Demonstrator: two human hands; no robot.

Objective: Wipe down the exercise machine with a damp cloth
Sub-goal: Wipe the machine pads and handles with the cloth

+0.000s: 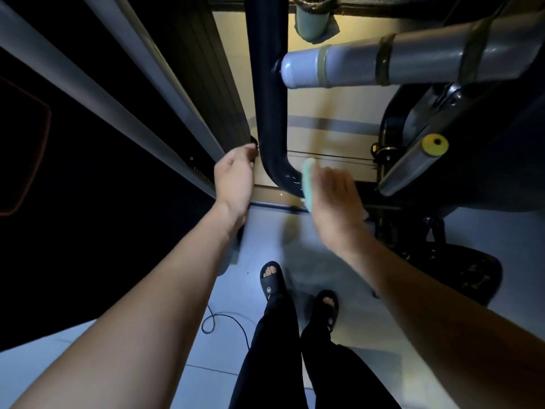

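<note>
Right hand [331,199]: you press the green cloth [308,184] on the dark frame tube [271,113] bend.
Left hand [236,175]: its fingertips are hidden, so its grip is unclear.
Left to do: probably the padded rollers [413,64].

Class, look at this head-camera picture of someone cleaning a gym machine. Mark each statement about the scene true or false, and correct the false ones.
1. The right hand presses a pale green cloth against the dark curved tube. True.
2. The left hand holds the cloth. False: it holds no cloth; its fingertips reach the frame beside the tube.
3. The person wears black slides and stands on a pale floor. True.
4. The yellow end cap is on the tube being wiped. False: it caps a separate grey bar to the right.
5. The grey padded roller lies on the floor. False: it is mounted on the machine, above the hands in the picture.
</note>
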